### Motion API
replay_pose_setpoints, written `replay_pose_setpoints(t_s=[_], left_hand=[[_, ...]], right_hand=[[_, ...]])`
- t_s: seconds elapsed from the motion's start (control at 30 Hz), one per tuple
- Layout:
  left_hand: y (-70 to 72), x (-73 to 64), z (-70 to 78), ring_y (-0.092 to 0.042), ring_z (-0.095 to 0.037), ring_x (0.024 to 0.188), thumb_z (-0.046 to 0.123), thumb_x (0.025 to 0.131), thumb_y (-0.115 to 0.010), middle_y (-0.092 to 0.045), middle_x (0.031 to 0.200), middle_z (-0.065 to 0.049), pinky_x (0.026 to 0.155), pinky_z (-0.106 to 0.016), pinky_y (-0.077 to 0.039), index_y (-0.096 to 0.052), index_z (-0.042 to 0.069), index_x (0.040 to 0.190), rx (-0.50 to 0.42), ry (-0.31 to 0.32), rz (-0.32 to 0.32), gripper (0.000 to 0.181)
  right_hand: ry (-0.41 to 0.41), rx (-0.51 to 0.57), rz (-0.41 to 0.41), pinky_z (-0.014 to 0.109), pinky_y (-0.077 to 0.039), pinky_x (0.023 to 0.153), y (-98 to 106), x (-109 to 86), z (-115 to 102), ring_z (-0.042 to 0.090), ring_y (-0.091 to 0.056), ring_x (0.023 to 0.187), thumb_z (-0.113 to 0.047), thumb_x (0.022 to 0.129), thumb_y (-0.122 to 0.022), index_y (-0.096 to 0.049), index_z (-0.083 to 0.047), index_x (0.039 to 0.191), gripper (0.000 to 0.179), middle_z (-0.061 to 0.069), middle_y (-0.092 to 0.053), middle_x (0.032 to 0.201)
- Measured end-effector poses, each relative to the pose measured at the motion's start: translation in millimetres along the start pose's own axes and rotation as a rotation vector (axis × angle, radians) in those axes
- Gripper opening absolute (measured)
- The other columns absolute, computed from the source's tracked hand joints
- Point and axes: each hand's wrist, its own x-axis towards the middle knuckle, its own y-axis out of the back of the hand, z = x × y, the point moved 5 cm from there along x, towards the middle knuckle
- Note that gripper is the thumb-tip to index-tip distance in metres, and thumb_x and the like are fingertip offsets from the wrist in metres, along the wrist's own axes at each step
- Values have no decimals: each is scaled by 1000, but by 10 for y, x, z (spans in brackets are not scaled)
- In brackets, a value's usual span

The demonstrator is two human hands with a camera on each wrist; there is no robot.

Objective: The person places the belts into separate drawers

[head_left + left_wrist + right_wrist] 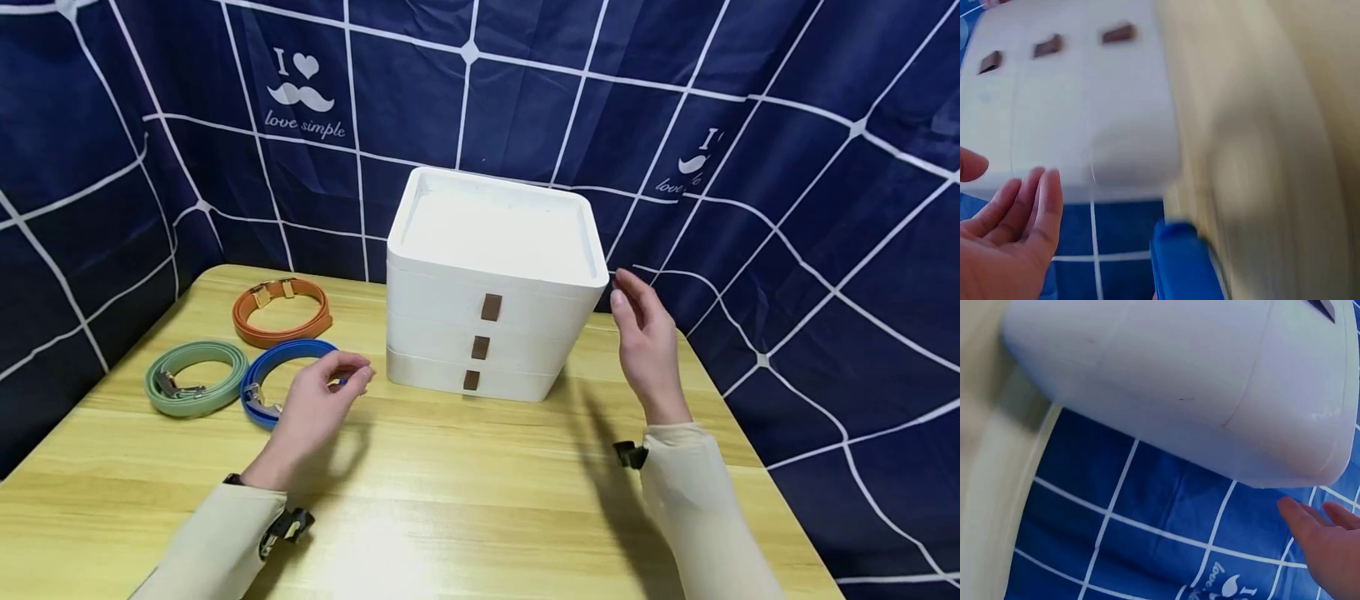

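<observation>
A white box of three stacked drawers (480, 333) with brown pull tabs stands at the back of the table. My right hand (647, 342) is beside its upper right edge, fingers loosely bent and holding nothing. Left of the box, my left hand (322, 408) hovers over the right side of a coiled blue belt (258, 371), hiding part of it. In the left wrist view the left fingers (1047, 206) are relaxed, with nothing between them and the thumb. The right wrist view shows the right hand (1329, 544) just off the box's side.
A coiled orange belt (247, 321) and a coiled green belt (187, 408) lie on the left of the wooden table (450, 475). The box has a shallow, raised-rim top (495, 229). Dark blue cloth (525, 100) with white lines hangs behind and on both sides.
</observation>
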Motion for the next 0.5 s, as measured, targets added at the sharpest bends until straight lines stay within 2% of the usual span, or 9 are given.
replay_pose_setpoints(t_s=[0.1,0.2,0.37,0.5], left_hand=[[-131,50,54,-67,-30,94,17,100,-60,-68,107,-18,83,-30,-59,-61,-7,117,-206,51,-64,29],[-262,106,126,-67,-33,97,11,100,-59,-67,110,-23,86,-36,-59,-59,-11,120,-345,57,-98,30],[-457,177,239,-68,-31,97,10,99,-60,-67,114,-23,89,-41,-58,-57,-12,123,-452,49,-123,32],[-600,225,330,-67,-32,101,12,99,-61,-66,117,-21,90,-37,-58,-57,-10,126,-512,60,-137,35]], right_hand=[[-20,9,8,28,-41,109,-58,147,-20,24,-48,128,-18,104,-52,-47,4,141,44,16,-51,140],[-73,-2,10,29,-39,111,-110,269,4,20,-45,130,-24,104,-51,-44,2,144,49,16,-47,144],[-162,12,8,27,-34,114,-186,409,53,20,-39,136,-29,104,-50,-40,1,147,53,15,-40,151],[-222,54,6,24,-32,114,-235,473,77,17,-36,137,-31,104,-50,-39,-1,148,55,13,-37,153]])
